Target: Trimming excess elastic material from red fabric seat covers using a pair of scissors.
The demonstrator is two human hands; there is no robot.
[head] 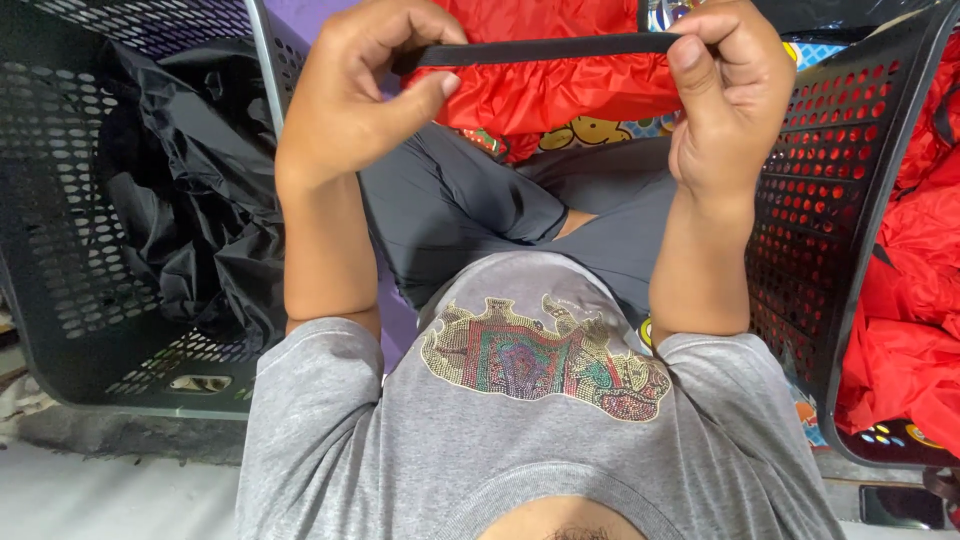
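A seated person in a grey T-shirt (540, 440) with a beaded, multicoloured emblem on the chest and dark grey trousers (470, 205) sits cross-legged between two perforated black plastic baskets. The basket on the person's left side of the frame (60, 250) holds crumpled black fabric (190, 200); the basket on the other side (850, 200) holds bright red fabric (920, 300), which shows through its holes and spills beyond its rim. A red garment (560, 80) lies bunched over the knees, above a patterned mat with cartoon prints (590, 130).

Both forearms are raised in front of the chest. The left hand (370, 90) is curled closed, its thumb pressing one end of a narrow black strap (550, 48) against the fingers. The right hand (730, 100) is likewise closed, pinching the other end of the strap between thumb and forefinger. The strap runs taut and nearly level between the two hands, held up in front of the red garment; whether it is stitched to that garment cannot be told from this view.
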